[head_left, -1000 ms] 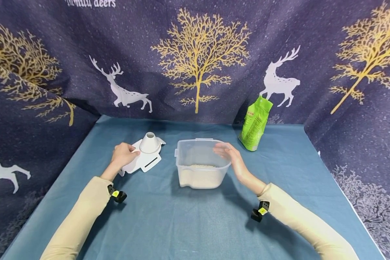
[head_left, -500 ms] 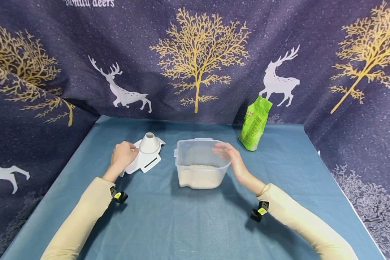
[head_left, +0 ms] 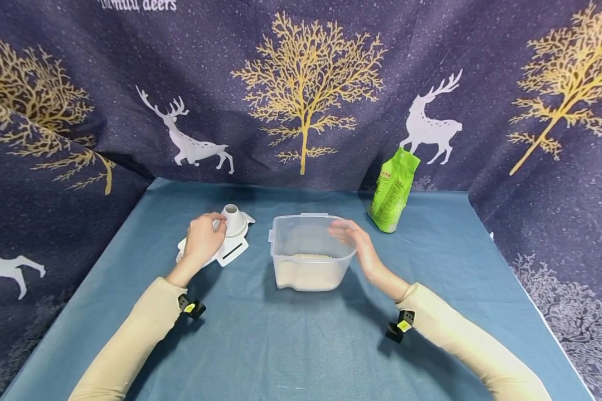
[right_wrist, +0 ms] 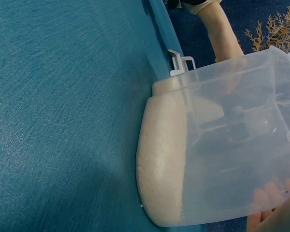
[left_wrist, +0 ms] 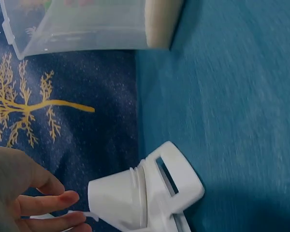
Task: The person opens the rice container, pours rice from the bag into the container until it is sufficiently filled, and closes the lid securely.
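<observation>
On the left side of the blue surface (head_left: 301,345), well in from the edge, the left hand (head_left: 203,239) hangs over a flat white piece (head_left: 226,244) with a spout (head_left: 233,224). Its fingers are a bit bent and hold nothing that shows; they are close to the spout, but I cannot tell if they touch it. A bump could slide the white piece, as nothing seems to hold it down. It has some room to the left, less behind, where the cloth (head_left: 200,100) hangs. In the middle sits the clear tub (head_left: 301,234), with pale grain (head_left: 311,273) low inside and no lid on top. A strip of free room keeps it from the white piece, so a quick swing could knock them together. The right hand (head_left: 363,248) has its fingers laid fairly straight against the tub's right side; a hard push there could tip it and spill grain. Farther right, near the back edge, a green bag (head_left: 393,192) could fall if an arm swings wide. The front has most room.
</observation>
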Tool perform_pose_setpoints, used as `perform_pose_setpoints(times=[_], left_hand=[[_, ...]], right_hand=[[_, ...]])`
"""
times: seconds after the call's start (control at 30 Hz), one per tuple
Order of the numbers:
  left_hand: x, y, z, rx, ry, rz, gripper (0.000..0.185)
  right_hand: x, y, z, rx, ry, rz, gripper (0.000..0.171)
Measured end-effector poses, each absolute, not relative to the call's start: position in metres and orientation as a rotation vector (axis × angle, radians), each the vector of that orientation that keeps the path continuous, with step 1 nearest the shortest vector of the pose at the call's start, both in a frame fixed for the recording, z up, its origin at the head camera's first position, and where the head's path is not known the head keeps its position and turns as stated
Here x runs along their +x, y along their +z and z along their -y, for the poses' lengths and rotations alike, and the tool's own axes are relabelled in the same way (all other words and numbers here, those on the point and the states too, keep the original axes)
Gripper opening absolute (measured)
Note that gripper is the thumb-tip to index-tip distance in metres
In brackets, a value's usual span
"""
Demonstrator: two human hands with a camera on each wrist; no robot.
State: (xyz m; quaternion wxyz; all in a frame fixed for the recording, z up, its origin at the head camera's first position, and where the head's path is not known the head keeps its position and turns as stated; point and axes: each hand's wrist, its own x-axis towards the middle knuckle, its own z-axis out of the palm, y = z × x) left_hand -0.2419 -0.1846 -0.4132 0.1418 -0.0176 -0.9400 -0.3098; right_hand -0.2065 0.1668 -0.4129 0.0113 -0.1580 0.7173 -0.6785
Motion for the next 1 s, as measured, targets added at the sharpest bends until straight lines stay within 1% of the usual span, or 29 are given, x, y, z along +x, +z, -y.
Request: perform_pose_setpoints(times=[0.4,0.6,0.8,1.0], left_hand=[[-0.233,-0.415,0.161,-0.221,-1.054,2.694,0.024],[-0.231,-0.411,0.147,-0.311,-1.328,2.708,0.031],[-0.229,-0.405,0.135,-0.256,-1.617,2.724,0.039],[-0.224,-0.399,0.125,-0.245,-1.755,2.695,0.051]], right_hand=[[-0.206,-0.413,-0.167,-0.472,-2.133,-2.217,0.046],[-0.207,-0.414,-0.167,-0.481,-2.131,-2.219,0.046],[-0.207,-0.414,-0.166,-0.477,-2.133,-2.213,0.047],[-0.207,-0.415,-0.166,-0.469,-2.138,-2.212,0.046]])
